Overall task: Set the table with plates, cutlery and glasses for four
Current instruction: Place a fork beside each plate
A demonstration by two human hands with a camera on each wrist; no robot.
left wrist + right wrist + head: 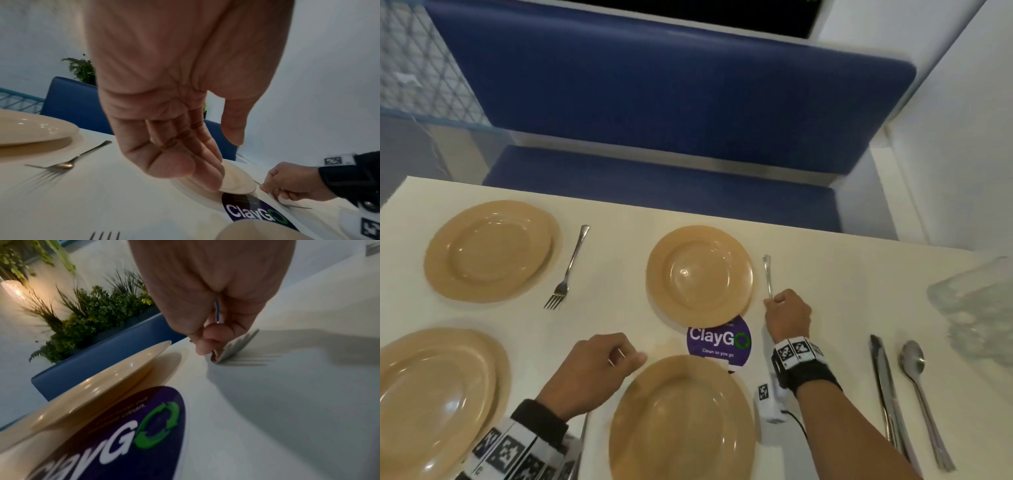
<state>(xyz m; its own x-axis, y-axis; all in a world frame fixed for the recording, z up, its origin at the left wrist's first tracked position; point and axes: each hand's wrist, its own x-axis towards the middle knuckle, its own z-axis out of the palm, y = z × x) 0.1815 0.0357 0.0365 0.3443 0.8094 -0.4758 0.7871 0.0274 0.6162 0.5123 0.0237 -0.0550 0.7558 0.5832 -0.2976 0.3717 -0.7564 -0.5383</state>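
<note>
A bare strip of counter runs between the far left plate and the far right plate, broken only by a fork. Right of the far right plate the second fork lies just beside the rim. Farther right, open counter reaches a knife, a spoon and clear glasses near the edge. The near plates crowd the front.
</note>
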